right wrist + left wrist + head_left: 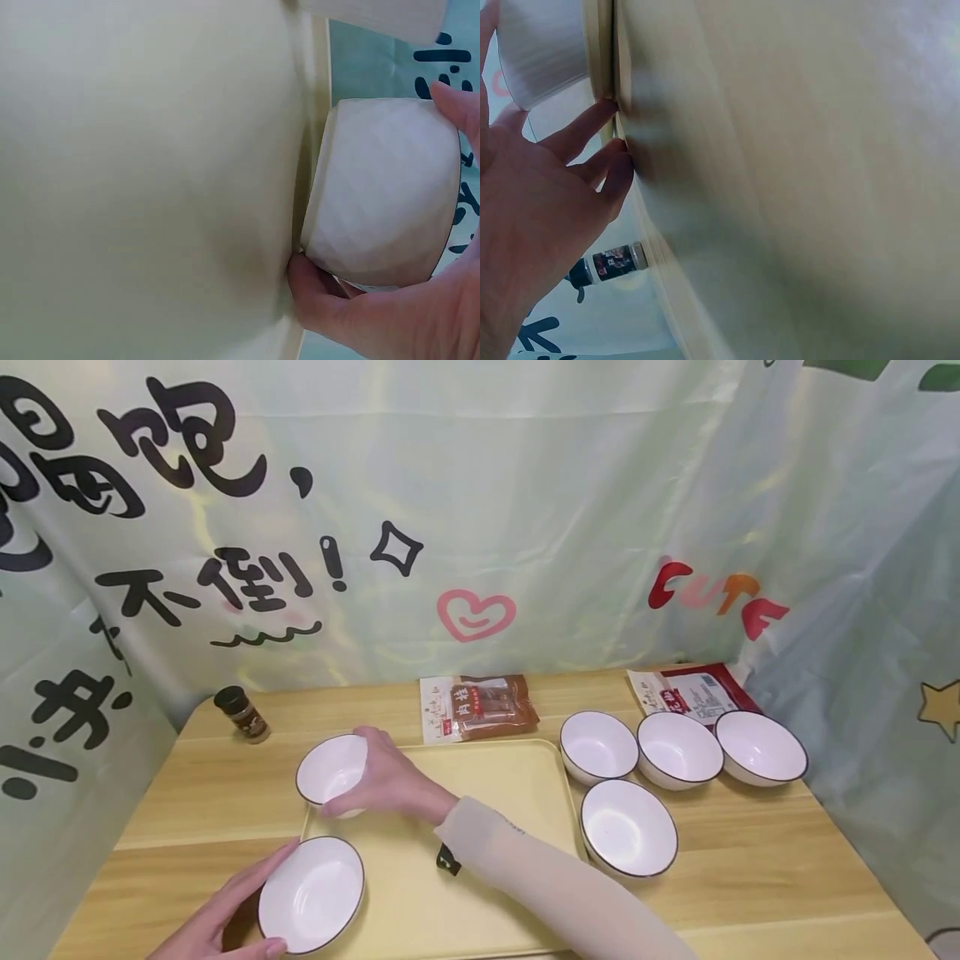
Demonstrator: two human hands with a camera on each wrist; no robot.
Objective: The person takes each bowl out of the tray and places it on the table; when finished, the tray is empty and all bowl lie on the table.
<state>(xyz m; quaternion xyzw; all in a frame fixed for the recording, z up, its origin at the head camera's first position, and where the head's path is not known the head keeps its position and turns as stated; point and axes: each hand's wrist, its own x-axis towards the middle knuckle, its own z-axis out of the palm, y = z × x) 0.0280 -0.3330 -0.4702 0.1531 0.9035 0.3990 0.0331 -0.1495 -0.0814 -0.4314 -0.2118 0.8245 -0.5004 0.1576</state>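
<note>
My right hand (386, 777) spans a white bowl (327, 770) with a dark rim at the tray's far left corner, thumb on its near side and fingers at its far side. In the right wrist view this bowl (390, 180) shows a faceted outer wall beside the tray edge. My left hand (225, 910) holds a second white bowl (311, 893) at the near left, thumb at the near rim and fingers along its left side. Fingertips of the left hand (562, 180) reach down to the tabletop in the left wrist view. The pale yellow tray (480, 777) lies under the right forearm.
Several more white bowls stand by the tray's right side, one bowl (628, 827) nearest. A brown spice packet (480, 708) and a red packet (697, 692) lie along the back. A black-capped spice jar (242, 714) stands back left. A small black item (447, 860) shows beside the right sleeve.
</note>
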